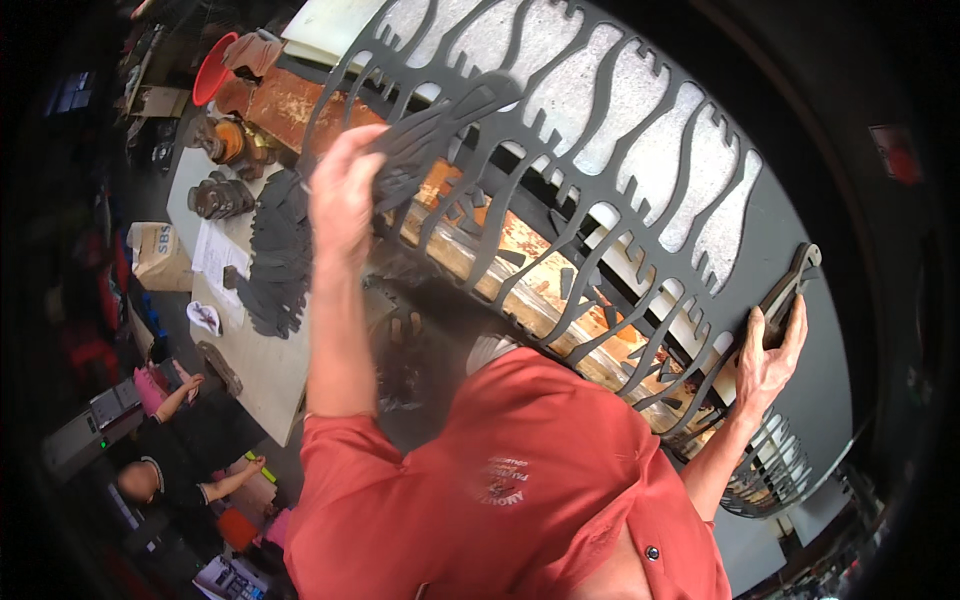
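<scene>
Dark strips (430, 135), bundled, upper centre-left of frame | left hand (345, 195) gripped their lower-left end; right hand (768, 365) clasped a curved tool (803, 262), frame right | looked light, bendable, hardly fragile; layers seemed apt to slide, mid-bundle the surest hold

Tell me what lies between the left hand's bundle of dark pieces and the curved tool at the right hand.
In the head view, a dark cut-out sheet spans that stretch, with a pale speckled surface showing through it.

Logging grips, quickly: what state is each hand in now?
Left hand: closed, holding dark, flat cut pieces.
Right hand: closed around a curved cutting die.
</scene>
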{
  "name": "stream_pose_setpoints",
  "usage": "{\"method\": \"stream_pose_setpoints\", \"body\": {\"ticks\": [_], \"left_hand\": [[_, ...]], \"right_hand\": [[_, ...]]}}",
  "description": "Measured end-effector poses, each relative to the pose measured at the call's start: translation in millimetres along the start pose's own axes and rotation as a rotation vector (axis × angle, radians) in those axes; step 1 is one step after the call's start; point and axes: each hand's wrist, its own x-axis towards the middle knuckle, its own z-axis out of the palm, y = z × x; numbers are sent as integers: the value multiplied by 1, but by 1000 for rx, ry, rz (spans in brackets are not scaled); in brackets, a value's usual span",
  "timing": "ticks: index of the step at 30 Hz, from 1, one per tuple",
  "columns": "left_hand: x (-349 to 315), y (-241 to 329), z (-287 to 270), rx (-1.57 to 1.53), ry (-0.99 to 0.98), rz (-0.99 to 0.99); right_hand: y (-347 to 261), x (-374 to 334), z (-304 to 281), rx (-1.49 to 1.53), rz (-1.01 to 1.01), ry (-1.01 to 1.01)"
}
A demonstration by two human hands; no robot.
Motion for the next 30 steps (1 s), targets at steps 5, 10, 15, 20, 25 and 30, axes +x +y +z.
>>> {"method": "stream_pose_setpoints", "body": {"ticks": [5,10,15,20,25,30], "left_hand": [[-22,12,12,-79,-170,-3],[-47,24,55,-147,-450,-39],[-61,35,54,21,-824,79],[-68,11,72,-210,-678,45],[-97,-17,68,-175,-508,116],[-117,-24,54,-117,-447,87]], "right_hand": [[-81,5,-12,468,-227,-112],[-166,5,26,1082,-73,-710],[-177,1,27,1240,-39,-757],[-175,-2,50,759,-408,-501],[-187,-3,51,221,-979,-429],[-203,-9,49,28,-1144,-586]]}}
